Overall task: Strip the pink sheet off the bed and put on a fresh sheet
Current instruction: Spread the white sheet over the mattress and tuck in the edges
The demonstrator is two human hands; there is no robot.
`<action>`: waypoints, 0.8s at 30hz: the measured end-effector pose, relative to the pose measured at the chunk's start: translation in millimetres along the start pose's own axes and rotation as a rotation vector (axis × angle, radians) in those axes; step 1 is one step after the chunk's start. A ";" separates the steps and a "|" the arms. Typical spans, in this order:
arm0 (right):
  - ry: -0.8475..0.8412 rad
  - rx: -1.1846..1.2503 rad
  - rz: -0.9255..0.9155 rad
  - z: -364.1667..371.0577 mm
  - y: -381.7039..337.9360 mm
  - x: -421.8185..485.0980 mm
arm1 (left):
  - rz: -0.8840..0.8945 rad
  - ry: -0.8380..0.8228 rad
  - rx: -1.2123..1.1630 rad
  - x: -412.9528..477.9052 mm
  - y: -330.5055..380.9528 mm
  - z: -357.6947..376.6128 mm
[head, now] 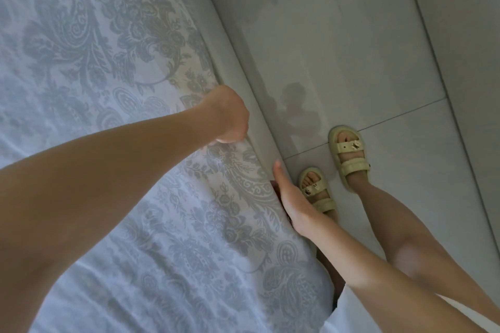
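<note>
A white sheet with a grey-blue floral pattern point(113, 67) covers the bed across the left of the view. My left hand point(230, 116) is at the bed's right edge, fingers curled down on the sheet's edge where it meets the pale bed frame point(243, 67). My right hand point(289, 197) lies with straight fingers along the side of the bed, pushed in between sheet and frame; its fingertips are partly hidden. No pink sheet is in view.
The pale grey tiled floor point(365, 48) runs along the bed's right side. My feet in yellow sandals point(349, 157) stand close to the frame. A white garment edge point(351, 313) shows at the bottom.
</note>
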State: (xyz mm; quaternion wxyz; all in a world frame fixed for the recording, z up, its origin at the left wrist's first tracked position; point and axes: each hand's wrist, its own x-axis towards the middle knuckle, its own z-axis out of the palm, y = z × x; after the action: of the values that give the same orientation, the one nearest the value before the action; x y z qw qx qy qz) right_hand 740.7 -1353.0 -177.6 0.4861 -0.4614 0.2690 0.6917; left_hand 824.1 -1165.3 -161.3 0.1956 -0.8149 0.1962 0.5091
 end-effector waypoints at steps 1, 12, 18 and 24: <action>0.056 0.013 -0.033 -2.8 8.0 -4.8 | -0.019 -0.031 -0.039 2.5 -0.6 -0.4; 0.052 0.051 -0.112 -15.1 66.8 -39.7 | 0.170 0.494 -0.151 -30.4 17.2 9.0; 0.070 0.106 -0.069 -16.5 63.1 -30.6 | 0.407 0.282 -0.177 -52.4 96.1 26.3; 0.045 0.122 0.098 -21.2 73.5 -19.4 | 0.230 0.052 -0.034 -35.2 126.4 8.6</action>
State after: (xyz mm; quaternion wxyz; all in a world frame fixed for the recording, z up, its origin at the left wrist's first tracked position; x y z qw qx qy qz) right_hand 683.0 -1406.7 -174.9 0.4730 -0.4325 0.3438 0.6863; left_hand 737.8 -1263.6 -147.9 0.1169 -0.8030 0.2849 0.5103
